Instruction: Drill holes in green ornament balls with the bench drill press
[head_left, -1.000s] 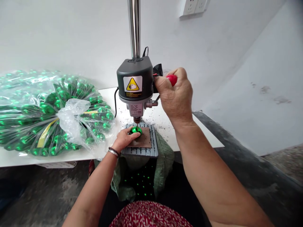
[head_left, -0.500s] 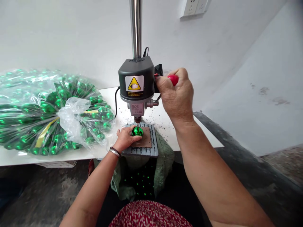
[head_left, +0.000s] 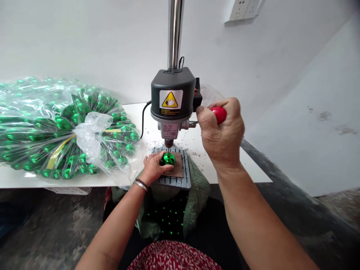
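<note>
A green sack [head_left: 199,191] hangs at the front edge of the bench [head_left: 250,168]. Just behind that edge, the left hand [head_left: 154,167] grips a green ball [head_left: 169,159] on the brown board [head_left: 178,168] over the base [head_left: 186,182] of the drill [head_left: 173,80], under its bit [head_left: 168,150]. The right hand [head_left: 223,137] is clenched around the red knob [head_left: 219,114]. Toward the bench's left end lies a bag [head_left: 94,131] of green balls [head_left: 66,173].

yellow hand-warning triangle [head_left: 170,100] on drill press [head_left: 172,81]

Premises present as a workshop: a dark-grey, steel-columned drill press [head_left: 173,95] stands amid black shavings [head_left: 195,153] on a flat white desk [head_left: 254,171], beside bagged shiny green balls [head_left: 36,157].
</note>
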Motion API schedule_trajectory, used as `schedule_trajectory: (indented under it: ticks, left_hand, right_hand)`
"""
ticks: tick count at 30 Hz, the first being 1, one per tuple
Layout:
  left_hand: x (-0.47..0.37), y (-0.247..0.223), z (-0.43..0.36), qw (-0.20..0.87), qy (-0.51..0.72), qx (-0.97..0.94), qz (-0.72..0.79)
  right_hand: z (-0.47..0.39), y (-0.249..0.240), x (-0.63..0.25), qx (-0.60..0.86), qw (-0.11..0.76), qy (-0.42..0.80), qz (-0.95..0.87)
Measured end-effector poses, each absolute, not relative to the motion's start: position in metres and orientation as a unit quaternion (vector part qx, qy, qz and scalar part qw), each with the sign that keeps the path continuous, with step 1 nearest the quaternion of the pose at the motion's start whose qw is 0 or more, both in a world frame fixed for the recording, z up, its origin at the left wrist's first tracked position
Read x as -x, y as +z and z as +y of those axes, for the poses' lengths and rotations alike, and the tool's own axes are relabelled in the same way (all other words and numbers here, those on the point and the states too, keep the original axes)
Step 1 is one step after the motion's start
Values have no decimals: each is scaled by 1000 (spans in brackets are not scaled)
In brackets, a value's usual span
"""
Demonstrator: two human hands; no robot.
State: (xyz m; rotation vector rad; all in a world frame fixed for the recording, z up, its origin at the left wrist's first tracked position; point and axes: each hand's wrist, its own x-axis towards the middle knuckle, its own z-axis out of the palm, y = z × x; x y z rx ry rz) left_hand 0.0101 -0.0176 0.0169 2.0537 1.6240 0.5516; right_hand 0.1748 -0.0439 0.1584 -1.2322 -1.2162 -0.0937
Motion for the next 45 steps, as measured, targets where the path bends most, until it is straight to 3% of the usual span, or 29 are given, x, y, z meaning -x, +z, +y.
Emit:
schedule_trajectory:
  ticks: [13, 33, 38, 45]
  left_hand:
    - [-10, 15, -18, 240, 206, -743, 590]
    - [-7, -3, -14, 267, 267, -738, 559]
    - [-12, 7, -19, 267, 272, -731, 566]
    - [-1, 21, -63, 313, 301, -719, 543]
  right_hand:
    - [-66, 149, -179, 552, 593, -104, -577]
    - [-72, 82, -172, 467, 629, -224, -581]
    - [-54, 126, -173, 503, 657, -167, -536]
    - [-17, 191, -183, 559, 630, -51, -536]
